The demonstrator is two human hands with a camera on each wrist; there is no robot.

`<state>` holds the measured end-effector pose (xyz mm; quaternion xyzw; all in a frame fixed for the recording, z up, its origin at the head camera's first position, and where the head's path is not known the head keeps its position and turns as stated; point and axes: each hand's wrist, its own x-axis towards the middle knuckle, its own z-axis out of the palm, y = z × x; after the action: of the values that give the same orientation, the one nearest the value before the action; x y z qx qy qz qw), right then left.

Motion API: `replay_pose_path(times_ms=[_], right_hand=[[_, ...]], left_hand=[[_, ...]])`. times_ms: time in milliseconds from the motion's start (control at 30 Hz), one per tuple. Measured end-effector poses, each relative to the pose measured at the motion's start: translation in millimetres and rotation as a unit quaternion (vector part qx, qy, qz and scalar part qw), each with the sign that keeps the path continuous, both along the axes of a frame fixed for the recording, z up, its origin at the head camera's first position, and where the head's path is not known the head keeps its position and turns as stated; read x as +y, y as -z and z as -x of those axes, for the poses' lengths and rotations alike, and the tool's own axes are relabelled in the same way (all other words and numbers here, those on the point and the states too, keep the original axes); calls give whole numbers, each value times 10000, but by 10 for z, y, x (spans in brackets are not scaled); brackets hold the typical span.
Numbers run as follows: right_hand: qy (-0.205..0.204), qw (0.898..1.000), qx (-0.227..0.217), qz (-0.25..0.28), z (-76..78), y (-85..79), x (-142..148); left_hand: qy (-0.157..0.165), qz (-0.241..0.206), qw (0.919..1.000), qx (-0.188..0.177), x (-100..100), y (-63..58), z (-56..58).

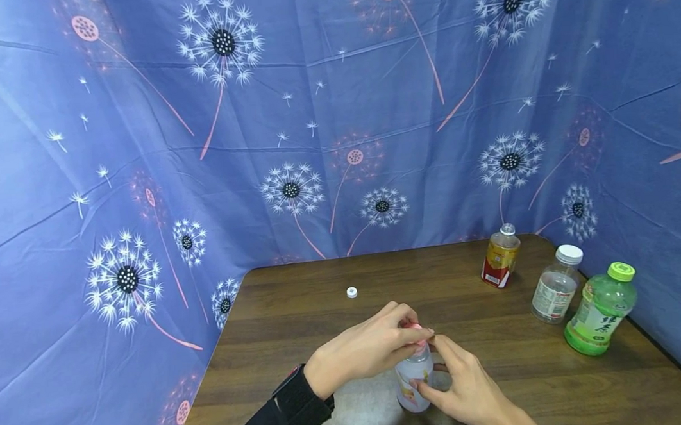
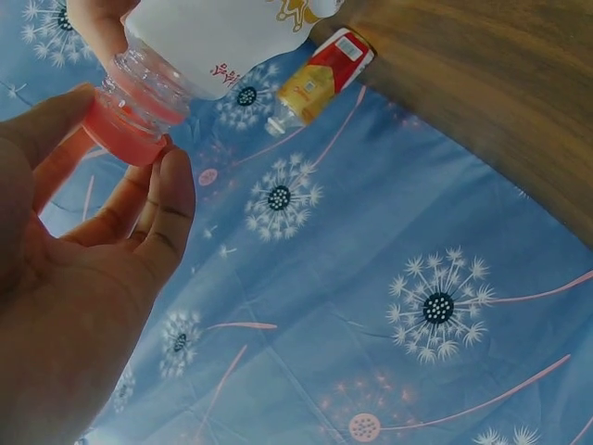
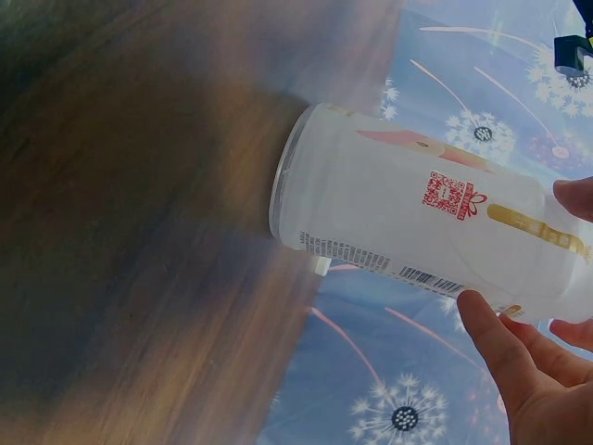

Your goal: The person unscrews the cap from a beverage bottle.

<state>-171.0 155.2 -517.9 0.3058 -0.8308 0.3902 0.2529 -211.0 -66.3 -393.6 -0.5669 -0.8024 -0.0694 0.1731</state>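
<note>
A bottle with a white label point(image 1: 409, 398) stands upright near the table's front, between both hands. My left hand point(image 1: 366, 347) comes over its top and pinches the pink cap point(image 2: 127, 136) with thumb and fingertips. In the left wrist view the cap sits right at the clear neck point(image 2: 153, 82). Lower down, my right hand point(image 1: 469, 385) grips the bottle round its upper body, thumb on the near side. The right wrist view shows the label point(image 3: 371, 185) with a red square code, and those fingers point(image 3: 505, 348) against its side.
A small white cap point(image 1: 352, 292) lies on the wooden table point(image 1: 300, 317) beyond the hands. At the right stand a bottle with a yellow and red label point(image 1: 500, 258), a clear bottle with white lid point(image 1: 554, 291) and a green bottle point(image 1: 600, 311). A blue dandelion-print cloth point(image 1: 325, 136) hangs behind.
</note>
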Motion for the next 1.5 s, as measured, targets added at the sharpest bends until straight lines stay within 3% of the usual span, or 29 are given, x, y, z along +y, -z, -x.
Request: replay_pose_path(times_ms=[200, 367, 700, 867, 1000, 1133, 1233, 1300, 1433, 1500], right_hand=[[34, 9998, 197, 10, -2, 2, -1], [-23, 10000, -38, 39, 1, 8, -7], [2, 9999, 73, 116, 4, 12, -14], [-35, 9999, -43, 151, -6, 23, -14], [-18, 9998, -145, 144, -8, 17, -8], [178, 9998, -38, -54, -12, 7, -5], [376, 9988, 192, -246, -16, 2, -3], [361, 9989, 210, -226, -19, 6, -9], [131, 9999, -11, 11, -14, 7, -13], [86, 9999, -57, 88, -12, 9, -14]], left_hand=[[-59, 258, 9993, -266, -8, -6, -6], [-148, 404, 9964, -729, -26, -23, -17], [239, 445, 9863, -1571, -31, -97, 11], [283, 412, 9892, -1378, -37, -74, 7], [113, 249, 9936, -1092, -19, -60, -7], [-614, -60, 9967, -533, 40, 11, -43], [-1241, -272, 9918, -143, 103, 107, -69], [-1433, -431, 9887, 73, 137, 172, -74], [-1320, -695, 9880, 409, 165, 252, -45], [-1178, -743, 9896, 347, 157, 253, -36]])
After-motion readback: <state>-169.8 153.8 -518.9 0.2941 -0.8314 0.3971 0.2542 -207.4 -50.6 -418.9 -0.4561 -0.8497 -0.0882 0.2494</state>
